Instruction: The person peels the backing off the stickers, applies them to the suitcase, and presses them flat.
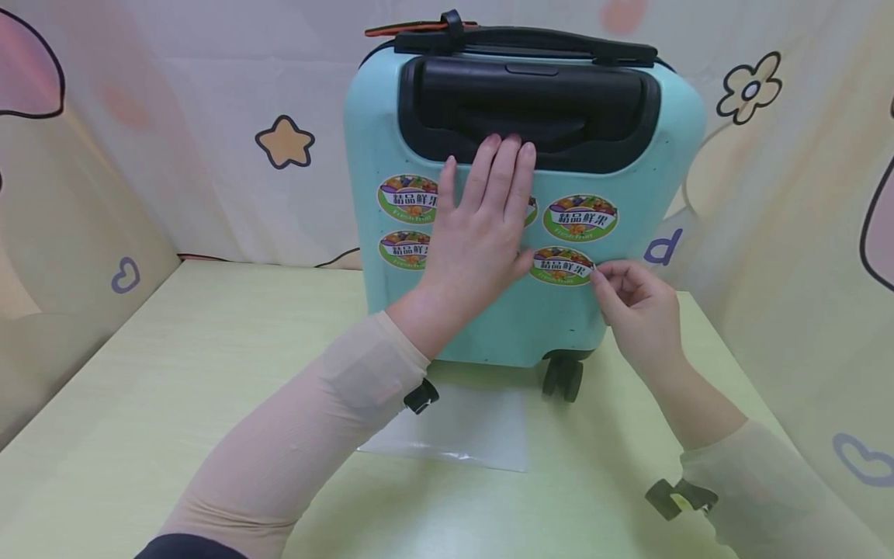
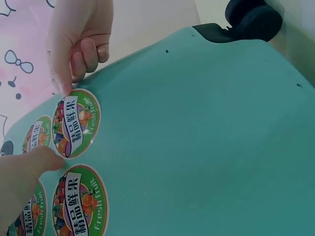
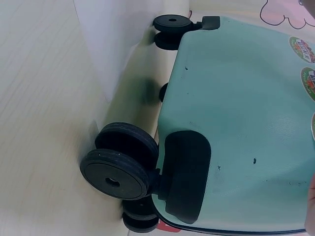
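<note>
A mint-green suitcase (image 1: 517,330) stands upright on the table, bearing several oval fruit stickers. Across its front lies my left hand (image 1: 475,233), fingers straight, their tips reaching the black handle panel (image 1: 531,93). The left thumb (image 2: 37,160) is close to the lower right sticker (image 1: 562,266). With thumb and index finger my right hand (image 1: 642,310) pinches that sticker's right edge. Above it sits another sticker (image 1: 581,218); two more are at the left, and one is mostly covered by the left hand. Only a sliver of the right hand (image 3: 311,211) enters the right wrist view.
A clear plastic sheet (image 1: 482,435) lies on the pale table (image 1: 279,404) before the suitcase. Black wheels (image 3: 118,162) hold the suitcase up. A black carry handle (image 1: 545,39) with an orange-edged tag (image 1: 405,29) tops it. Patterned cloth (image 1: 209,155) hangs behind and at the sides.
</note>
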A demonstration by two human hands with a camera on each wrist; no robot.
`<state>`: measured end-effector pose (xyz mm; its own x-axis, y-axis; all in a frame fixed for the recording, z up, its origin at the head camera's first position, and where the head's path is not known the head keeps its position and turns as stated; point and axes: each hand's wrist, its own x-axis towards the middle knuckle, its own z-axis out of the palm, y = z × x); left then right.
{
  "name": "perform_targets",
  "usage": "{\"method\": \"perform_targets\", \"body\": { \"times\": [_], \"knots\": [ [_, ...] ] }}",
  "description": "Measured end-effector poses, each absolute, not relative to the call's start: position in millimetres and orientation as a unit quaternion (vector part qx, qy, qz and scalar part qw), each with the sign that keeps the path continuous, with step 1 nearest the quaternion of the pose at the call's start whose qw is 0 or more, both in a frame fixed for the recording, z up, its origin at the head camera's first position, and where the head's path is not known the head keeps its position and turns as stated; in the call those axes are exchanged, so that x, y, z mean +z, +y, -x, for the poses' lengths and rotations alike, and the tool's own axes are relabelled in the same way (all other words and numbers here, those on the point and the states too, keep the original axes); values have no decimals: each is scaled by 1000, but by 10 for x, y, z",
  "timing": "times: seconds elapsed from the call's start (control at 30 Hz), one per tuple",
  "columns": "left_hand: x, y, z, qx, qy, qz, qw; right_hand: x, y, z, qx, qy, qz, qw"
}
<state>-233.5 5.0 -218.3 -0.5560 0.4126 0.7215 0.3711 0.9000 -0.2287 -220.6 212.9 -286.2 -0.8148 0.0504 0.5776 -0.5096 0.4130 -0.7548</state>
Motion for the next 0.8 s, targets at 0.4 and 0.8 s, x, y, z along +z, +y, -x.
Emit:
{"method": "perform_targets", "body": {
  "times": [0.4,0.8],
  "knots": [
    [-2187,99,2330,57,-902,197,380,-2862,2128,2192,521,-799,-144,265],
    [-2188,94,2324,51,-897,203,390,-2879,2127,2187,503,-808,-141,274]
  ]
}}
